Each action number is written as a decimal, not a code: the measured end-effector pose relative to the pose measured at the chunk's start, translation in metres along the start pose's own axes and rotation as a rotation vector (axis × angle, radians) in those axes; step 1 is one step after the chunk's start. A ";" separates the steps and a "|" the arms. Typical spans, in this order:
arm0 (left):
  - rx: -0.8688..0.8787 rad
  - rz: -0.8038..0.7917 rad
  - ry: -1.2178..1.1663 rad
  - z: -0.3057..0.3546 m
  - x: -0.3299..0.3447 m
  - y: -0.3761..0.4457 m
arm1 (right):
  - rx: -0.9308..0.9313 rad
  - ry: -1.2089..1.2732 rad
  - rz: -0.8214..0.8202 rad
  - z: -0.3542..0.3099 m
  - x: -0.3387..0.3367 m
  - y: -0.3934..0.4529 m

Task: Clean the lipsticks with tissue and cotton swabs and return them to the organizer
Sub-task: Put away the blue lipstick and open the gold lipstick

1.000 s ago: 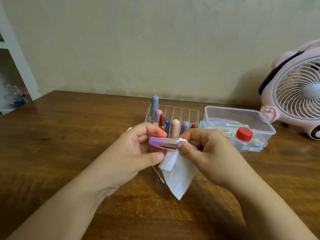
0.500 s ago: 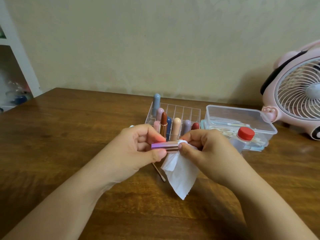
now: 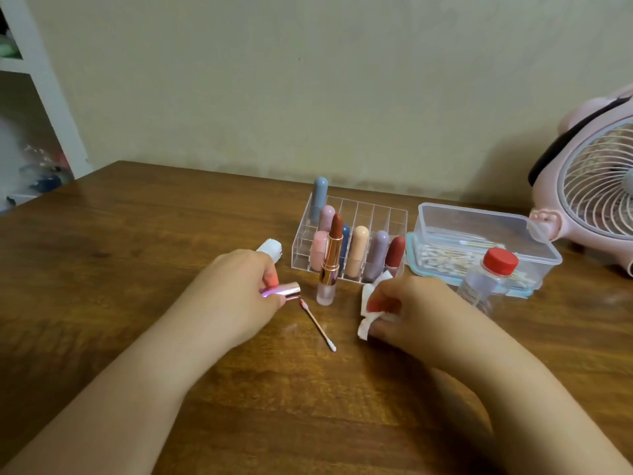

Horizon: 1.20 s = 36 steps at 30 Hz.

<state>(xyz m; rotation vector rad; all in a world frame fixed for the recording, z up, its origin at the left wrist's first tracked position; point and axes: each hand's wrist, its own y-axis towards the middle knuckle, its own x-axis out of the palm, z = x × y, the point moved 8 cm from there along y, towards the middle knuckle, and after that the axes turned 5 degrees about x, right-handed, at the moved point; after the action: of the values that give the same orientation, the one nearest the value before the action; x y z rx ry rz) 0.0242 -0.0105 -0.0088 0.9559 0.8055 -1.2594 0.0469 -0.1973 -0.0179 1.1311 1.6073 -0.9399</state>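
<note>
uncapped lipstick point(image 3: 331, 260) standing in front of the organizer point(image 3: 356, 241), toward 12 o'clock. hands pulled apart and dropped to the table since a moment ago, wiping likely done, recapping probably next. left hand point(image 3: 233, 296) pinching the cap point(image 3: 286, 291); right hand point(image 3: 411, 310) clutching crumpled tissue point(image 3: 368, 323) at 3 o'clock of the swab point(image 3: 318, 325).

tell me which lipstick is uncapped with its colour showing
The rose-gold lipstick standing on the table in front of the organizer: its brown-red bullet is bare, while those in the organizer all wear caps.
</note>
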 end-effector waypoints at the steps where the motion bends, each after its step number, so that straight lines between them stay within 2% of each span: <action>1: -0.007 0.004 0.020 -0.001 0.000 0.000 | 0.021 0.042 -0.050 0.002 0.003 -0.002; 3: -0.012 0.014 0.075 -0.003 0.001 0.001 | 0.035 0.075 -0.093 0.002 0.001 -0.007; 8: 0.017 0.049 0.226 -0.003 0.010 0.004 | -0.128 0.083 0.154 -0.033 -0.005 -0.014; 15: 0.036 0.081 0.232 -0.001 0.011 0.004 | -0.113 -0.023 0.214 -0.050 0.024 -0.001; 19: 0.012 0.088 0.207 -0.003 0.008 0.005 | -0.092 0.028 0.082 -0.043 0.022 0.000; 27: -0.015 0.102 0.150 -0.003 0.001 0.004 | -0.076 0.529 -0.034 -0.023 -0.007 -0.012; 29: -0.012 0.089 0.154 -0.001 0.003 0.003 | -0.060 0.500 -0.066 -0.022 0.001 -0.009; 32: -0.010 0.103 0.162 0.003 0.003 0.000 | -0.056 0.361 -0.029 -0.024 0.012 -0.006; 34: -0.018 0.120 0.151 0.004 0.000 -0.002 | -0.160 0.322 0.012 -0.034 0.008 -0.010; 36: -0.033 0.139 0.124 0.003 -0.004 -0.002 | -0.347 0.243 0.020 -0.050 0.007 -0.016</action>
<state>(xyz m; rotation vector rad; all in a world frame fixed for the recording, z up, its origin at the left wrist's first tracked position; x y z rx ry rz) 0.0215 -0.0120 -0.0037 1.0535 0.8388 -1.0717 0.0176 -0.1539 -0.0093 1.0421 1.8648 -0.4961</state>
